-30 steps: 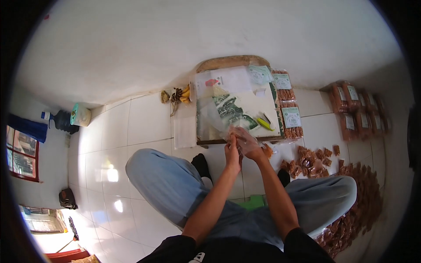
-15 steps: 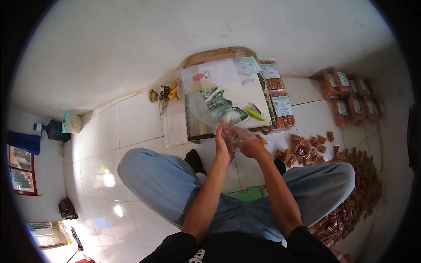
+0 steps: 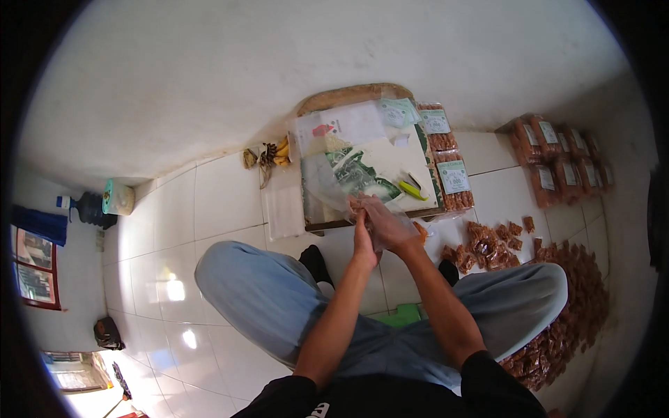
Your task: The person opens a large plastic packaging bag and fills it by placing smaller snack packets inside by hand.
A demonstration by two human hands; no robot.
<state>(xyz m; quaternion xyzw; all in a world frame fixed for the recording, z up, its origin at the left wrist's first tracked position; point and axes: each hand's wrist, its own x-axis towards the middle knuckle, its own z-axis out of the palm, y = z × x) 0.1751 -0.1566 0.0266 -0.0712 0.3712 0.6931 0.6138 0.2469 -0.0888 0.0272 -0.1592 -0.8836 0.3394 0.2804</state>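
Observation:
Both of my hands meet over the near edge of a low table (image 3: 327, 224). A clear plastic bag (image 3: 398, 228) is between them, partly around my right hand. My left hand (image 3: 364, 240) holds the bag's side, with its fingers partly hidden. My right hand (image 3: 383, 221) lies against the left one, its fingers pressed together on the plastic. Just beyond them on the table are a green cutter (image 3: 412, 191), a stack of clear bags (image 3: 355, 124) and green printed labels (image 3: 398, 113). Two labelled packs (image 3: 435, 122) (image 3: 454, 177) stand along the table's right side.
Small brown packets (image 3: 488, 244) lie right of the table, beside a large heap (image 3: 571, 299). Labelled packs (image 3: 557, 157) are stacked by the right wall. Bananas (image 3: 281, 151) sit at the table's left. A green object (image 3: 404, 315) is between my legs. A tub (image 3: 118, 197) stands far left.
My right hand has turned and closed in against my left, with the bag pressed between them. The whole view has shifted slightly, so the table appears lower and further right.

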